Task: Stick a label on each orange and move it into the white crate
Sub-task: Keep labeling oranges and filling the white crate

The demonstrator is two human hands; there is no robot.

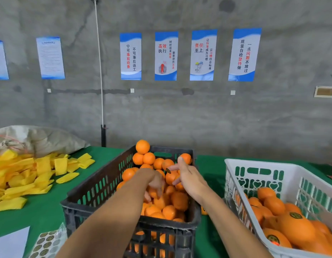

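Step in hand, by my reading: labelling. Both hands work over the black crate (98,185) of unlabelled oranges at mid-worktop. Right hand (189,175): fingers mostly straight and spread, a small dark label (168,170) on one fingertip, touching the orange (170,176) on top of the pile. Left hand (155,183): reaches down into the fruit, fingers curled among the oranges; whether it grips one, cannot tell. Next move likely calls for pressing the label flat, then gripping that orange and carrying it right to the white crate (254,164) at the worktop's right edge, which holds labelled oranges. Label sheet (47,243) lies at the near-left edge.
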